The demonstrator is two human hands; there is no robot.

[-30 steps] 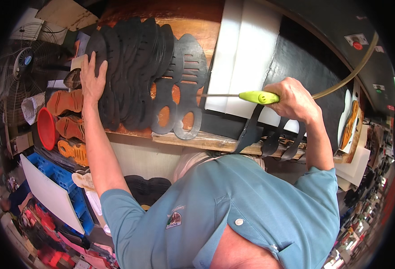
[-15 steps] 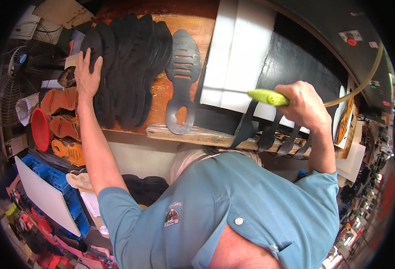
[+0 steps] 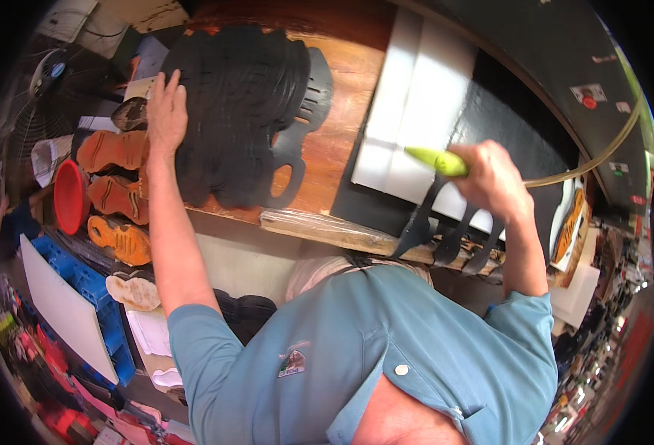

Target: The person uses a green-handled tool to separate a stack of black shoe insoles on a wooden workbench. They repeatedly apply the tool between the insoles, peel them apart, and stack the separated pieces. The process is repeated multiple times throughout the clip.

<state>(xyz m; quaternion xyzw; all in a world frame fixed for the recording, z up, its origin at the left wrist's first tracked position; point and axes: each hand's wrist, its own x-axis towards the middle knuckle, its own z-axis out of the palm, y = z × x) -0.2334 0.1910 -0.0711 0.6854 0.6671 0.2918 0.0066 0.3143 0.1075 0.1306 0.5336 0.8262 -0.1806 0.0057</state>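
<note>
A red bowl (image 3: 71, 196) and orange-brown sole-shaped pieces (image 3: 110, 153) lay left of a stack of slotted black cutouts (image 3: 234, 119) on a wooden table (image 3: 350, 85), where a person's left hand (image 3: 166, 119) rested, fingers extended, at the stack's left edge; whether it gripped any cutout could not be told. Right of the stack, over a white sheet (image 3: 423, 89), the right hand (image 3: 496, 178) was wrapped around a lime-green tool (image 3: 434, 159) pointing stackward, a yellowish hose (image 3: 583, 174) trailing beyond.
</note>
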